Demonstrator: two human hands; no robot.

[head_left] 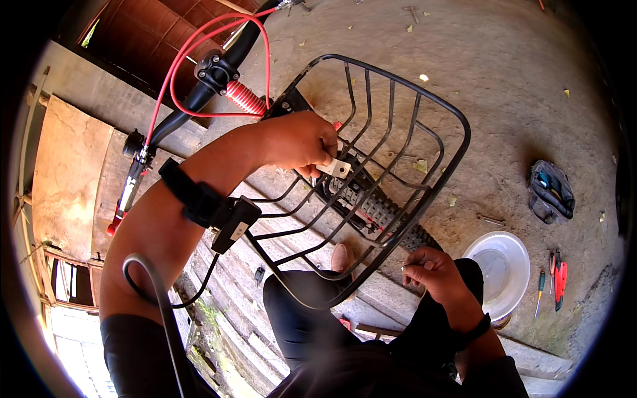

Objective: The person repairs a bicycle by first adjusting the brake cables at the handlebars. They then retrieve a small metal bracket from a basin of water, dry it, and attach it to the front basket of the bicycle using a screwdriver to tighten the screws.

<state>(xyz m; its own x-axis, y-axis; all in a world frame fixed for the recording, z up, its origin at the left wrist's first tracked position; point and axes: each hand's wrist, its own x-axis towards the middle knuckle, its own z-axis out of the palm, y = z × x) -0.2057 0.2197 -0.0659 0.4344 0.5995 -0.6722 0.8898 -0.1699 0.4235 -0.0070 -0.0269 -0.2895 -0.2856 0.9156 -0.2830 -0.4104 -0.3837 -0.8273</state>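
My left hand (pixel 302 142) reaches into a black wire bicycle basket (pixel 458 113) and pinches a flat light-coloured metal plate (pixel 335 167) with a hole near its end. Below the basket's bars lies the bicycle's knobby front tyre (pixel 378 207). Close by the basket's near right rim, my right hand (pixel 431 272) is closed over my knee, its thumb and fingertips together; a tiny pale thing shows at the tips, too small to name. Behind my left hand are the black handlebar (pixel 182 118) and a red spring-like coil (pixel 245 98).
Red cables (pixel 174 73) loop above the handlebar. On the floor to the right are a white basin (pixel 521 255), a dark tool bag (pixel 552 192), a wrench (pixel 490 219), a screwdriver (pixel 541 288) and a red-handled tool (pixel 561 284). A wooden board (pixel 66 179) stands at the left.
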